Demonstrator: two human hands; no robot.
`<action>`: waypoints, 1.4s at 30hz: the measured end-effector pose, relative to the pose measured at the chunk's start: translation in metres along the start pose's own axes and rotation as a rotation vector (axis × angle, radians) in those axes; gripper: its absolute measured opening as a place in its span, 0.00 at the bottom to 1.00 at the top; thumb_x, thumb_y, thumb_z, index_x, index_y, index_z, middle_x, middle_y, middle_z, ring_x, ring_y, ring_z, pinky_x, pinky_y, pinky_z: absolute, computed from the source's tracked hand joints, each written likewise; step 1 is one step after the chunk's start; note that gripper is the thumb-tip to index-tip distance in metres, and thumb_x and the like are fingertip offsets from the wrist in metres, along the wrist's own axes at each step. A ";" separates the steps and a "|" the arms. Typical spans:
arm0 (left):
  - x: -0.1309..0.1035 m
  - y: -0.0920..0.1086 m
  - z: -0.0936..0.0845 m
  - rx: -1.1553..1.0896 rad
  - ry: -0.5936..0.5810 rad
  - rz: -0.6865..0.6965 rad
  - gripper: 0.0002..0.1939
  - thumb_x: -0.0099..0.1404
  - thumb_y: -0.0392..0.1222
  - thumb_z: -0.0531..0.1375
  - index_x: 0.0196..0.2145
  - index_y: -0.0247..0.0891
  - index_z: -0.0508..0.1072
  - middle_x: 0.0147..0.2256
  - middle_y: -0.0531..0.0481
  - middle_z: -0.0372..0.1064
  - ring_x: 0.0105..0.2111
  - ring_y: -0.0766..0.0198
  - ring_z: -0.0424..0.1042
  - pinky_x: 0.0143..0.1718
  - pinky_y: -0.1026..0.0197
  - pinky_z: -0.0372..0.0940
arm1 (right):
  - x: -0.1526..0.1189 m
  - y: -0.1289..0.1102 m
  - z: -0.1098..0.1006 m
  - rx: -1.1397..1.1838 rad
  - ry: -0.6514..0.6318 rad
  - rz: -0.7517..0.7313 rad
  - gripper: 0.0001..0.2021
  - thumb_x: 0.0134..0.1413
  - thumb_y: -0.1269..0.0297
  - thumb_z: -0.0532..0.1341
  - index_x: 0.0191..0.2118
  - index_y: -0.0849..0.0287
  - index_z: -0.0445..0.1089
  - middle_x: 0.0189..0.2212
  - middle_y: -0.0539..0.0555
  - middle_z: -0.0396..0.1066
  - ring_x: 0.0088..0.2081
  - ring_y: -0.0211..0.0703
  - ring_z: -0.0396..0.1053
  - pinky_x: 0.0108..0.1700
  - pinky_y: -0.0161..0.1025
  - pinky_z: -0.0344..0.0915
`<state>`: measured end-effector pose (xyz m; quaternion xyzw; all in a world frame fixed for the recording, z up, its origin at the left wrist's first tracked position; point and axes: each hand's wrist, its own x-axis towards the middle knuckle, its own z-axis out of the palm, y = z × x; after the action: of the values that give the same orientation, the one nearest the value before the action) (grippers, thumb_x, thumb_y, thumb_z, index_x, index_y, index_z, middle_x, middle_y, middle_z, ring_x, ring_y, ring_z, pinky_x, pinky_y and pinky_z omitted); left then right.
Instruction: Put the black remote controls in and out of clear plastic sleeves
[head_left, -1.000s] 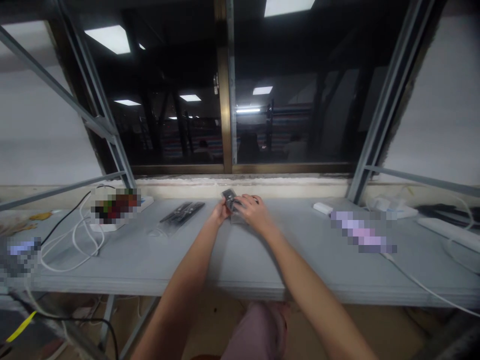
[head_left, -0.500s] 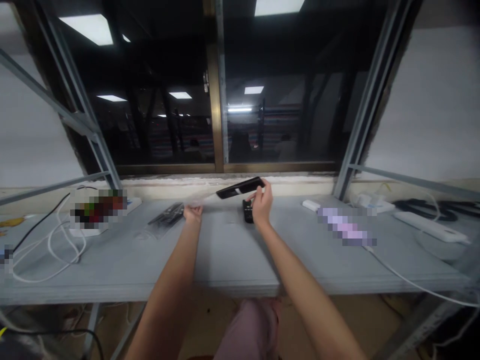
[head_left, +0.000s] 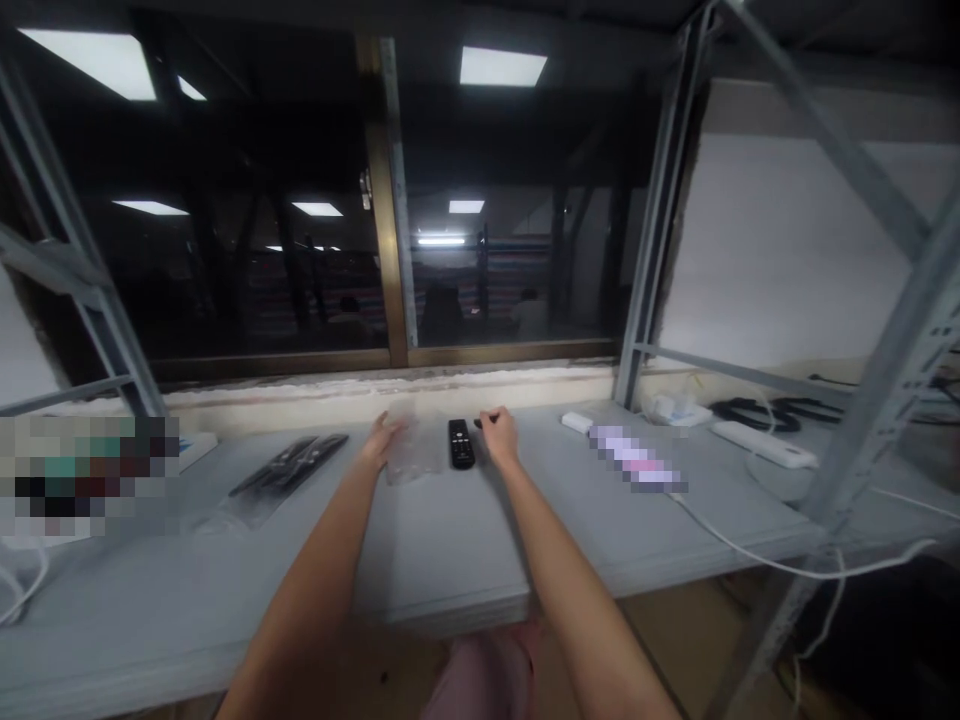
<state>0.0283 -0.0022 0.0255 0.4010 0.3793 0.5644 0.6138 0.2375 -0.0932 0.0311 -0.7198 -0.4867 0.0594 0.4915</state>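
My left hand (head_left: 381, 442) is closed on a clear plastic bag (head_left: 412, 455), which hangs crumpled over the tabletop. A black remote control (head_left: 460, 445) lies buttons up on the table between my hands. Just right of it, my right hand (head_left: 499, 438) grips another black remote control (head_left: 484, 422) low at the table; only its dark end shows past the fingers. Left of my left hand lie black remotes in clear plastic wrapping (head_left: 289, 465), too bunched to tell apart.
The grey table (head_left: 420, 560) runs along a window, with metal posts (head_left: 645, 260) at both sides. A blurred-out phone-like item (head_left: 634, 458) with a white cable (head_left: 742, 550) is at right, near a white power strip (head_left: 761, 445). A blurred-out object (head_left: 90, 475) stands at left.
The remote in my right hand has come away from the plastic bag and gone down beside the other remote. The bag stays in my left hand. The view has turned right.
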 end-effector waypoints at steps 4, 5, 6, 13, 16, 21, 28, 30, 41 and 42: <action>0.000 -0.004 0.022 0.162 -0.029 0.109 0.40 0.58 0.28 0.58 0.64 0.44 0.46 0.44 0.43 0.72 0.43 0.60 0.73 0.46 0.57 0.66 | -0.003 0.006 0.002 -0.101 -0.064 0.052 0.16 0.55 0.66 0.51 0.49 0.61 0.60 0.49 0.63 0.64 0.42 0.46 0.71 0.43 0.40 0.65; 0.000 -0.007 0.026 0.273 -0.010 0.153 0.40 0.58 0.30 0.59 0.64 0.41 0.47 0.48 0.40 0.70 0.48 0.58 0.70 0.49 0.55 0.64 | -0.004 0.007 0.002 -0.126 -0.081 0.058 0.19 0.55 0.66 0.51 0.53 0.62 0.58 0.52 0.65 0.62 0.42 0.47 0.71 0.43 0.41 0.65; 0.000 -0.009 0.029 0.415 0.022 0.209 0.39 0.58 0.32 0.60 0.64 0.39 0.48 0.52 0.36 0.66 0.53 0.55 0.66 0.52 0.53 0.61 | -0.006 0.007 0.001 -0.148 -0.100 0.059 0.22 0.56 0.66 0.51 0.56 0.63 0.55 0.54 0.66 0.60 0.43 0.48 0.71 0.44 0.42 0.65; 0.000 -0.014 0.019 1.461 -0.003 0.479 0.28 0.67 0.49 0.47 0.61 0.35 0.57 0.65 0.36 0.42 0.66 0.49 0.38 0.62 0.41 0.37 | -0.010 0.004 -0.003 -0.271 -0.210 0.030 0.23 0.60 0.64 0.49 0.60 0.65 0.54 0.52 0.66 0.64 0.49 0.52 0.69 0.48 0.43 0.63; -0.005 -0.014 0.015 1.639 -0.299 0.408 0.27 0.69 0.48 0.42 0.62 0.36 0.57 0.65 0.39 0.45 0.65 0.53 0.41 0.62 0.47 0.40 | -0.010 0.003 -0.005 -0.312 -0.257 0.028 0.20 0.58 0.63 0.53 0.55 0.65 0.61 0.48 0.64 0.69 0.48 0.53 0.69 0.47 0.43 0.63; -0.017 -0.020 0.015 1.793 -0.527 0.231 0.31 0.68 0.53 0.39 0.65 0.39 0.49 0.67 0.41 0.35 0.66 0.49 0.36 0.60 0.40 0.41 | -0.012 0.001 -0.007 -0.363 -0.309 0.001 0.17 0.59 0.65 0.50 0.51 0.60 0.67 0.48 0.62 0.70 0.50 0.52 0.68 0.49 0.45 0.60; -0.019 -0.024 0.012 1.794 -0.499 0.239 0.32 0.67 0.54 0.38 0.65 0.42 0.49 0.67 0.44 0.36 0.66 0.50 0.38 0.59 0.36 0.41 | -0.019 -0.001 0.005 -0.406 -0.313 -0.009 0.23 0.63 0.57 0.46 0.58 0.64 0.60 0.57 0.67 0.61 0.58 0.57 0.55 0.56 0.55 0.51; -0.020 -0.024 0.013 1.792 -0.461 0.253 0.32 0.68 0.54 0.38 0.65 0.42 0.49 0.66 0.43 0.37 0.66 0.50 0.38 0.59 0.36 0.41 | -0.019 -0.001 0.005 -0.392 -0.282 -0.028 0.26 0.64 0.54 0.45 0.63 0.60 0.54 0.62 0.64 0.54 0.61 0.55 0.51 0.57 0.56 0.49; -0.027 -0.021 0.019 1.790 -0.360 0.292 0.28 0.70 0.49 0.37 0.63 0.39 0.55 0.66 0.40 0.43 0.65 0.48 0.42 0.58 0.36 0.44 | -0.014 0.003 0.017 -0.308 -0.528 -0.340 0.26 0.60 0.48 0.52 0.60 0.53 0.61 0.64 0.54 0.52 0.64 0.49 0.48 0.62 0.45 0.47; -0.027 -0.022 0.018 1.791 -0.362 0.288 0.28 0.70 0.49 0.37 0.63 0.40 0.55 0.66 0.41 0.43 0.65 0.48 0.43 0.58 0.36 0.44 | -0.013 0.004 0.019 -0.299 -0.528 -0.366 0.25 0.60 0.49 0.53 0.60 0.52 0.62 0.63 0.54 0.53 0.63 0.48 0.49 0.62 0.44 0.47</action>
<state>0.0513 -0.0310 0.0131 0.8513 0.5190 0.0599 0.0485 0.2223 -0.0907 0.0133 -0.6444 -0.7211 0.0823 0.2407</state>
